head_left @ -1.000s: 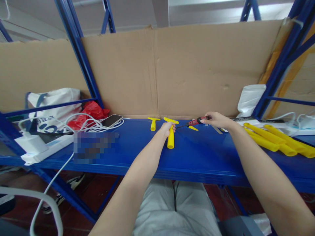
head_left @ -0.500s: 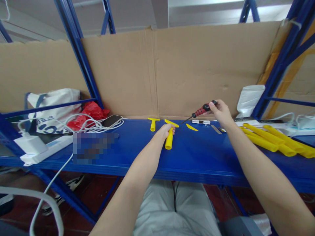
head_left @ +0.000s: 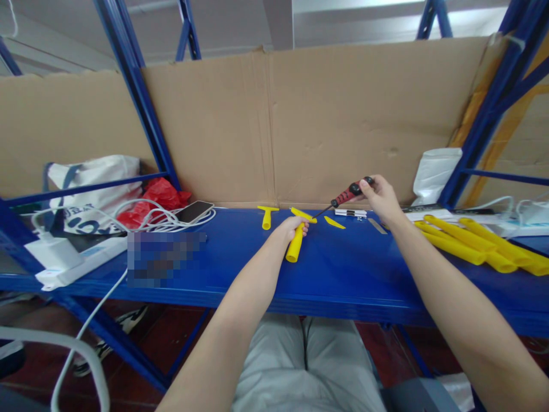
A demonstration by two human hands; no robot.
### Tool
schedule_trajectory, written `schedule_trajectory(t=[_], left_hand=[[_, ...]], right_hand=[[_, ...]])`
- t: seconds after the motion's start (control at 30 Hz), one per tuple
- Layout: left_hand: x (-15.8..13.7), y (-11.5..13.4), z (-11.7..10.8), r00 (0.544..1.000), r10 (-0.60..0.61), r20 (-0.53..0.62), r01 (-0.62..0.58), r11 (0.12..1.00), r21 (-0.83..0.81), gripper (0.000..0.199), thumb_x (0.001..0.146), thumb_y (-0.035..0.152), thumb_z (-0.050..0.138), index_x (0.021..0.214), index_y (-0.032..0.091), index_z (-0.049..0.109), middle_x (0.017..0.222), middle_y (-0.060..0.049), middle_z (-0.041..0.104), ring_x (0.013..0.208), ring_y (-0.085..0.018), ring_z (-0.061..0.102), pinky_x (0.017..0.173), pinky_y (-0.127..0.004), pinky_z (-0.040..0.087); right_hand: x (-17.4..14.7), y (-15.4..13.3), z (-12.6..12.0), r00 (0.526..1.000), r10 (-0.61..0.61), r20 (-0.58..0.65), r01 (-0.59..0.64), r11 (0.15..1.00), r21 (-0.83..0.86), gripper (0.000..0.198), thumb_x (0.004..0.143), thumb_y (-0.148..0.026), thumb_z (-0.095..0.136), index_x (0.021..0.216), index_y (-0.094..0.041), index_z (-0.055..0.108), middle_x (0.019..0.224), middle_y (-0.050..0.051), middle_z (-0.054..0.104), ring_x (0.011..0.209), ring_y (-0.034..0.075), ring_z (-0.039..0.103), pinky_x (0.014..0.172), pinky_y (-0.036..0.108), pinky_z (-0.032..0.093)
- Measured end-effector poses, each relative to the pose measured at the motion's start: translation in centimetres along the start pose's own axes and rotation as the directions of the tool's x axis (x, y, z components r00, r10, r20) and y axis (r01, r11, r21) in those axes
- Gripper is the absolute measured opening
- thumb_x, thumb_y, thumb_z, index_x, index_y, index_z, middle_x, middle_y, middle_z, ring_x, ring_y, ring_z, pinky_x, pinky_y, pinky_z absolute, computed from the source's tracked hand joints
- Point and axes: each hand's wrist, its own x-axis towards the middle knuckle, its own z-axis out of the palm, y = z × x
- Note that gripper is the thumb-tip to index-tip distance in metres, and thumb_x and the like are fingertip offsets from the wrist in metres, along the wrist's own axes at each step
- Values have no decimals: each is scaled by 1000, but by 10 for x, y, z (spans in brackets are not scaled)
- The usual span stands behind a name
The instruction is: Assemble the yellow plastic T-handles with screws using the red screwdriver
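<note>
My left hand (head_left: 295,227) is closed around the neck of a yellow T-shaped handle (head_left: 294,249), its round hollow end towards me and its crossbar beyond my fingers. In my right hand (head_left: 379,197) is a red and black screwdriver (head_left: 345,195), slanting down to the left. Its thin tip meets the crossbar's right end, or lies just in front of it; I cannot tell which. Left of my left hand lies a second yellow T-shaped handle (head_left: 267,218). A flat yellow strip (head_left: 334,222) rests to the right, with a thin grey blade (head_left: 377,226) farther right.
Several yellow tubular handles (head_left: 472,243) are piled at the right of the blue shelf (head_left: 240,257). A small white pack (head_left: 350,213) sits near the cardboard wall (head_left: 343,114). At left are a phone (head_left: 196,212), white cables, a red plastic bag (head_left: 156,197) and a power strip (head_left: 92,257).
My right hand has brought the screwdriver slightly left and down, its tip now at the crossbar. The handle in my left hand has tilted a little, its crossbar shifting right.
</note>
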Motion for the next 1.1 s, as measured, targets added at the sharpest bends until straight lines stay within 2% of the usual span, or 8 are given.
schedule_trajectory(t=[0.23, 0.37, 0.57, 0.7, 0.8, 0.93, 1.1], left_hand=[[5, -1, 0, 1000, 11, 12, -11, 1000, 26, 13, 83, 8, 41, 77, 12, 51, 48, 5, 39, 35, -4, 33, 34, -14, 26], [7, -1, 1, 1000, 18, 7, -18, 1000, 9, 12, 83, 9, 43, 75, 12, 51, 48, 5, 40, 34, -3, 33, 34, -14, 25], [4, 0, 0, 1000, 13, 27, -13, 1000, 7, 14, 82, 7, 43, 70, 12, 49, 48, 5, 40, 34, -3, 32, 34, -14, 24], [2, 0, 0, 1000, 13, 8, -13, 1000, 21, 15, 82, 5, 41, 70, 13, 48, 48, 5, 40, 34, -3, 32, 34, -15, 25], [1, 0, -1, 1000, 13, 15, -13, 1000, -7, 14, 81, 6, 45, 69, 13, 48, 48, 4, 41, 35, -3, 33, 34, -15, 25], [1, -1, -1, 999, -3, 34, 4, 1000, -16, 14, 79, 6, 47, 68, 13, 48, 48, 4, 41, 35, -3, 33, 33, -14, 25], [0, -1, 0, 1000, -7, 2, 7, 1000, 16, 16, 80, 5, 45, 66, 13, 47, 47, 4, 41, 35, -3, 34, 34, -14, 26]], right_hand=[[0, 1, 0, 999, -36, 14, 35, 999, 37, 51, 66, -66, 51, 92, -22, 46, 91, 7, 56, 69, 19, 61, 66, 37, 52], [0, 0, -1, 999, -33, 15, 33, 999, 4, 52, 68, -66, 50, 97, -23, 47, 91, 8, 56, 70, 20, 62, 63, 36, 51], [2, 3, -4, 1000, 7, -7, -7, 1000, -19, 49, 68, -64, 51, 93, -22, 48, 91, 7, 58, 70, 19, 61, 63, 35, 50], [5, 7, -9, 999, 0, -40, -6, 988, -152, 43, 69, -59, 54, 85, -20, 51, 75, 6, 58, 67, 19, 57, 62, 33, 47], [5, 7, -11, 997, 17, -76, -32, 979, -201, 41, 71, -58, 52, 84, -19, 52, 66, 4, 55, 56, 15, 52, 54, 30, 44], [2, 5, -9, 990, 64, -129, -83, 986, -147, 42, 70, -55, 55, 93, -20, 51, 62, 1, 53, 43, 10, 43, 42, 26, 37], [-1, 5, -8, 987, 118, -108, -120, 993, -18, 42, 67, -55, 59, 86, -19, 55, 47, -3, 45, 35, 9, 37, 36, 24, 34]])
